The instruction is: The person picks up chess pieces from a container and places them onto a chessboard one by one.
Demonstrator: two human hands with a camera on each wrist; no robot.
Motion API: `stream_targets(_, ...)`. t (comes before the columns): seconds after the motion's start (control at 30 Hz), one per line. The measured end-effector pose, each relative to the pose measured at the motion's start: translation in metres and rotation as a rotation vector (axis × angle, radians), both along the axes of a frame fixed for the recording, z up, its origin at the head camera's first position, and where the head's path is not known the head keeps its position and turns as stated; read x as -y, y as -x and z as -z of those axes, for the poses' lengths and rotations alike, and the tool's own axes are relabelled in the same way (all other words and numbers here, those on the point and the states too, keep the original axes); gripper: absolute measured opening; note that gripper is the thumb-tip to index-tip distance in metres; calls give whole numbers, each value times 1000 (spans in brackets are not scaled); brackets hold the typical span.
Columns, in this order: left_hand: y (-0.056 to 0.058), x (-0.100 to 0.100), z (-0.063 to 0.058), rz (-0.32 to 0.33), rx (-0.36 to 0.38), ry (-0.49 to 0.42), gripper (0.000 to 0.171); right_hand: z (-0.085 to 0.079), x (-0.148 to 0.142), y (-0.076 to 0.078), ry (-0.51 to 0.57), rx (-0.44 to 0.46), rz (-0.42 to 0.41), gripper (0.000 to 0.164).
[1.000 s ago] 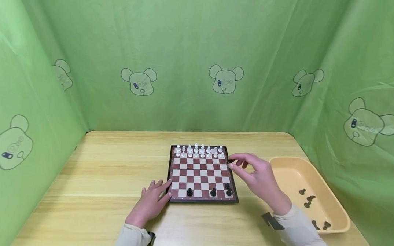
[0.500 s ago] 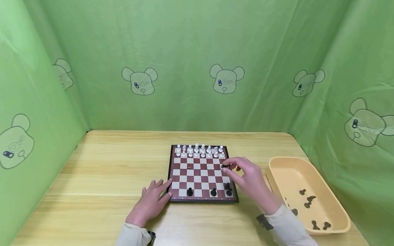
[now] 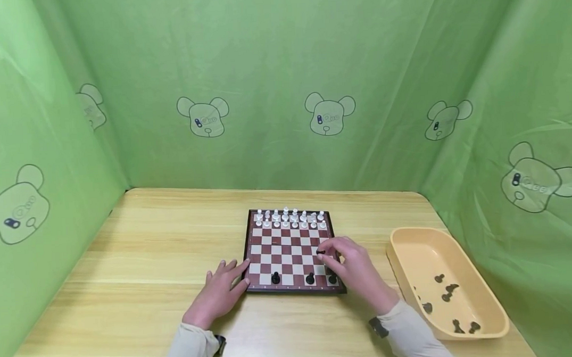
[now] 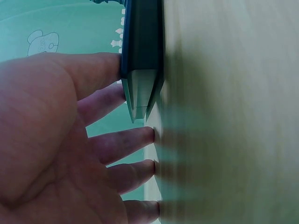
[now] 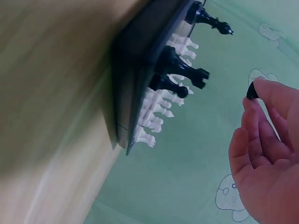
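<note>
A chessboard point(image 3: 289, 257) with red and white squares lies on the table. White chess pieces point(image 3: 285, 219) stand in two rows along its far side. My right hand point(image 3: 357, 268) pinches a black chess piece point(image 3: 320, 252) between thumb and fingertips above the board's right part; the fingers cover most of it, so I cannot tell its kind. Along the near side stand black pieces, among them a rook point(image 5: 180, 67) and a pawn point(image 5: 168, 86) close together at the right corner. Fingers spread, my left hand point(image 3: 218, 294) touches the board's left edge, its other fingertips resting on the table.
An orange plastic tray point(image 3: 400, 264) stands to the right of the board, with several black chess pieces point(image 3: 446, 297) lying in it. Green cloth point(image 3: 266, 158) with mouse-head drawings encloses the wooden table point(image 3: 173, 231) at the back and sides.
My right hand has moved left and nearer, from beside the board's right edge to over its right part, carrying the black chess piece. My left hand has stayed put.
</note>
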State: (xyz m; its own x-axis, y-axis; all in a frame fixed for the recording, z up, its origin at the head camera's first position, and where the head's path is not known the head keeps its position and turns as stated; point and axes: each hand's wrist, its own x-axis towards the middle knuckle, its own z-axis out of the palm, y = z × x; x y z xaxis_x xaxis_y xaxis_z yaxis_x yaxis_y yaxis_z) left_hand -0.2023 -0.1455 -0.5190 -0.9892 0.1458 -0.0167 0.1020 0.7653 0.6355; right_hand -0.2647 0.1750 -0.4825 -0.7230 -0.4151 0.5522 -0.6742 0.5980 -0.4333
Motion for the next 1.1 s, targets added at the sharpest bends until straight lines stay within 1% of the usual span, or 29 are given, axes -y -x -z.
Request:
stream_targets(0.2, 0, 0, 0, 0, 0, 4, 51, 5, 1, 1, -32, 70, 9, 18)
stream_targets(0.57, 0, 1, 0, -3, 1, 8, 51, 12, 2, 3, -98, 168, 34, 15)
stream_targets(0.8, 0, 1, 0, -3, 0, 7, 51, 16, 2, 5, -118, 193, 49, 16)
stream_targets(1.1, 0, 1, 0, -2, 2, 12, 51, 21, 2, 7, -165, 211, 42, 14)
